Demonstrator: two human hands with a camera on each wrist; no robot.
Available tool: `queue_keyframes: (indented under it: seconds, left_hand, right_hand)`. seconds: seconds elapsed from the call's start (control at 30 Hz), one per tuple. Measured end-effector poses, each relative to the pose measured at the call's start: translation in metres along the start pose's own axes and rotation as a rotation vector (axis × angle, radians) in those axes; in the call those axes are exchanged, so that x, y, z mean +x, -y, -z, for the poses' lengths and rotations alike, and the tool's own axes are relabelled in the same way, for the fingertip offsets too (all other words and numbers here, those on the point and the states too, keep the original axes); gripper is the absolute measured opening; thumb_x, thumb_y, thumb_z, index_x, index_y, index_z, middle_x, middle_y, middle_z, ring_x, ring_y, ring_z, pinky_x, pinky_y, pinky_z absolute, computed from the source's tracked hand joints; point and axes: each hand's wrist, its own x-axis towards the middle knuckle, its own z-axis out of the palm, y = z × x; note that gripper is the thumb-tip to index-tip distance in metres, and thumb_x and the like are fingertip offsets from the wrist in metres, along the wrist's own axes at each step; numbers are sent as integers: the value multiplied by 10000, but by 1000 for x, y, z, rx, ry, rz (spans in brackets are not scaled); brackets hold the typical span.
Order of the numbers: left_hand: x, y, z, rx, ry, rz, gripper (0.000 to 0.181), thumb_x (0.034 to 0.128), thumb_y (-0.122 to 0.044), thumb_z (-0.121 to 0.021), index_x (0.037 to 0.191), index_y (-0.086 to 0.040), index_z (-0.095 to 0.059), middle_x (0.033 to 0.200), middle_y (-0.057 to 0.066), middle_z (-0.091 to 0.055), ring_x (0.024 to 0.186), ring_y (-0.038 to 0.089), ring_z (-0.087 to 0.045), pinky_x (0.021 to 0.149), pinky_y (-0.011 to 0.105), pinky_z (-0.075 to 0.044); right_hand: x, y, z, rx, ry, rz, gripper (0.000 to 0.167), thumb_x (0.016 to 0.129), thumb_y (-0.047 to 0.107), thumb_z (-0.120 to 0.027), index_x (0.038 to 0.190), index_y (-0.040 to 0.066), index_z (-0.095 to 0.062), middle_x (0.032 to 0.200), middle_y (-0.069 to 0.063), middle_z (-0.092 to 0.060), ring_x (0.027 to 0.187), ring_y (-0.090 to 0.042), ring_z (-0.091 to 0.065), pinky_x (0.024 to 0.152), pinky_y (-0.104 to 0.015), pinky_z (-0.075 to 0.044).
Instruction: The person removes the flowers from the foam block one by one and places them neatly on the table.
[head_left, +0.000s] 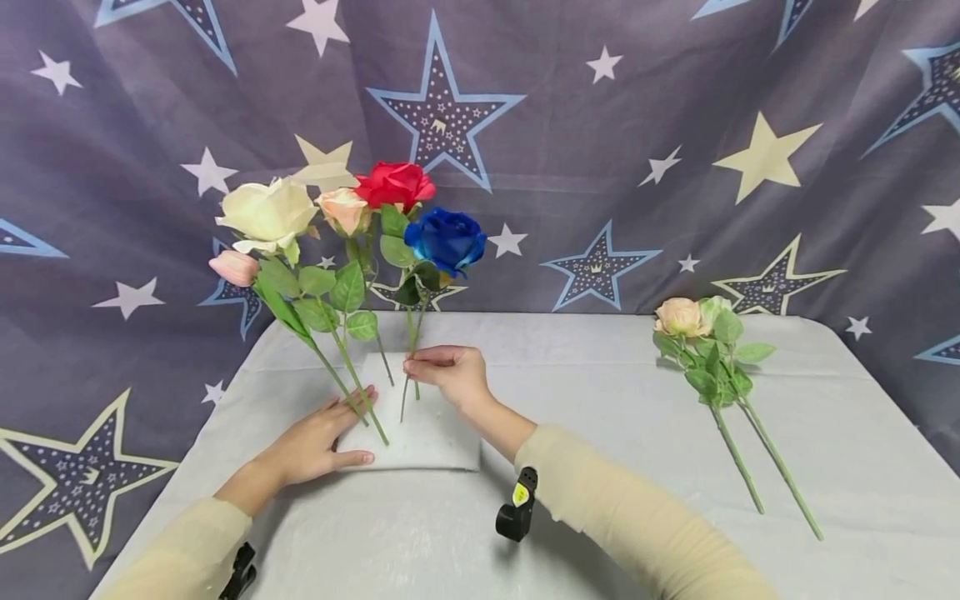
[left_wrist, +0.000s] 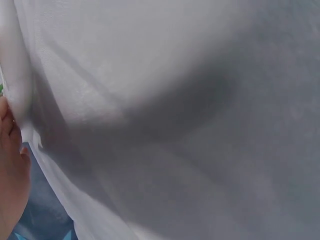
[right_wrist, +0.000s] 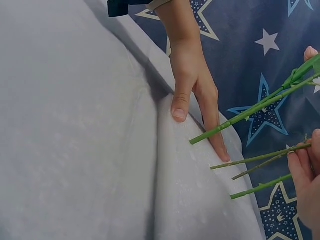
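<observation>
A white foam block point(head_left: 438, 446) lies on the table with several upright flowers: a pink tulip point(head_left: 234, 268), a cream rose point(head_left: 268, 213), a peach rose point(head_left: 343, 208) and a red rose point(head_left: 396, 185). My left hand point(head_left: 311, 443), also in the left wrist view point(left_wrist: 12, 172) and right wrist view point(right_wrist: 192, 80), rests with extended fingers on the block's left side. Thumb and fingertips of my right hand point(head_left: 456, 377) pinch the thin stem of the blue rose point(head_left: 447, 240), whose lower end points down at the block. In the right wrist view, my right hand point(right_wrist: 308, 187) is partly cut off.
On the right of the white-covered table point(head_left: 600, 467) lie a peach rose point(head_left: 681, 317) and a paler rose point(head_left: 714, 310), their stems towards the front. A grey star-patterned cloth point(head_left: 570, 167) hangs behind the table.
</observation>
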Motion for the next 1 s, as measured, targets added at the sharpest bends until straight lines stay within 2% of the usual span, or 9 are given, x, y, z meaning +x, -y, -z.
queue_keyframes:
  seconds: [0.27, 0.53, 0.73, 0.87, 1.0]
  left_hand:
    - [0, 3, -3, -11, -10, -13, 889, 846, -583, -612, 1486, -33, -333, 1555, 139, -341, 1422, 356, -351, 1176, 569, -261]
    - [-1, 3, -3, -2, -68, -31, 885, 827, -570, -640, 1478, -42, -357, 1532, 140, -381, 1395, 362, -387, 1147, 576, -297]
    - [-1, 3, -3, -23, -25, 3, 903, 827, -585, -632, 1489, -46, -335, 1558, 127, -342, 1428, 353, -339, 1182, 561, -254]
    - [-1, 3, -2, -35, 10, 29, 915, 829, -592, -624, 1501, -57, -309, 1577, 113, -305, 1450, 338, -303, 1203, 544, -224]
    - [-1, 3, -3, -27, 0, 24, 911, 831, -592, -622, 1496, -50, -317, 1569, 117, -319, 1442, 337, -319, 1199, 545, -233]
  right_hand:
    - [0, 1, -1, 39, -31, -17, 231, 772, -96, -722, 985, -169, -672, 945, -256, -723, 709, -118, -732, 773, -331, -625]
    - [1, 4, -3, 4, -48, -26, 219, 780, -44, -741, 974, -133, -693, 931, -229, -736, 716, -132, -737, 771, -317, -625]
    - [2, 4, -2, 35, -54, -18, 226, 791, -71, -719, 993, -160, -675, 934, -222, -739, 690, -76, -712, 766, -314, -626]
    - [2, 5, -3, 60, -37, -17, 246, 788, -92, -710, 1018, -166, -663, 999, -249, -716, 757, -125, -738, 780, -322, -624]
    - [2, 6, -4, 69, -28, -16, 248, 783, -104, -707, 1020, -165, -664, 1019, -265, -704, 784, -147, -743, 792, -332, -621]
